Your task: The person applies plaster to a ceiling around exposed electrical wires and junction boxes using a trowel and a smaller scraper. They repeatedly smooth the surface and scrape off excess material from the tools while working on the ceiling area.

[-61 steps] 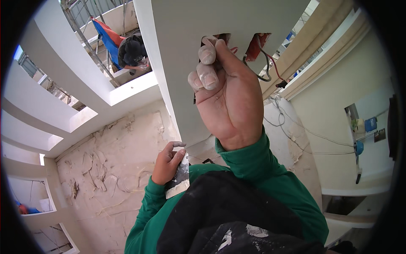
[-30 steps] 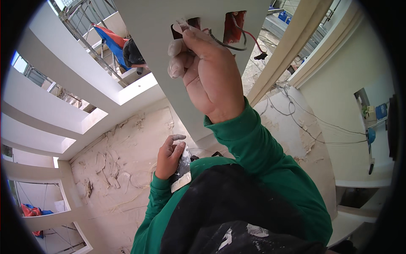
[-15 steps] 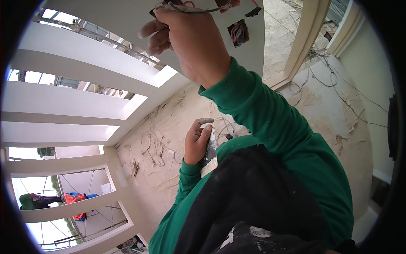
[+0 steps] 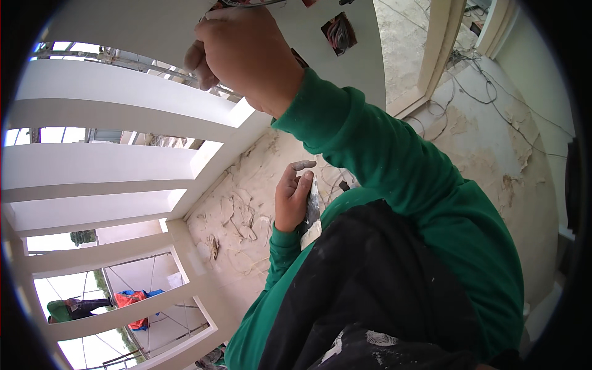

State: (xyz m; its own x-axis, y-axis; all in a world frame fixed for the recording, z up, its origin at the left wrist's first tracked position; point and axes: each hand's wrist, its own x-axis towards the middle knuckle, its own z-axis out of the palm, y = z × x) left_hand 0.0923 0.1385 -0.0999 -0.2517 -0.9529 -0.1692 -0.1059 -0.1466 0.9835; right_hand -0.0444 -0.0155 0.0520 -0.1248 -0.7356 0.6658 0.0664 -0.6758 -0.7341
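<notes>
My right hand [image 4: 243, 58] is raised against the grey wall panel [image 4: 333, 80] at the top. Its fingers are curled in beside a dark electrical opening with wires, and a grey cable [image 4: 262, 4] runs over the knuckles. The fingertips are partly hidden, so what they pinch does not show. Lower down, my left hand [image 4: 293, 197] is closed on a flat, plaster-smeared scraper [image 4: 312, 206], its index finger bent over the top end. The scraper's lower end lies close to my leg. Another wall opening [image 4: 339, 34] with bundled wires sits right of my right hand.
A doorway frame [image 4: 439, 55] stands at the upper right, with loose cables [image 4: 487, 86] on the floor beyond. Dried plaster scraps [image 4: 237, 216] litter the floor on the left. Window openings line the left wall; outside, a person [image 4: 77, 308] is by scaffolding and an orange-and-blue cloth [image 4: 137, 302].
My right hand has shifted slightly up and left in the picture, as the view has moved. My left hand keeps its hold on the scraper.
</notes>
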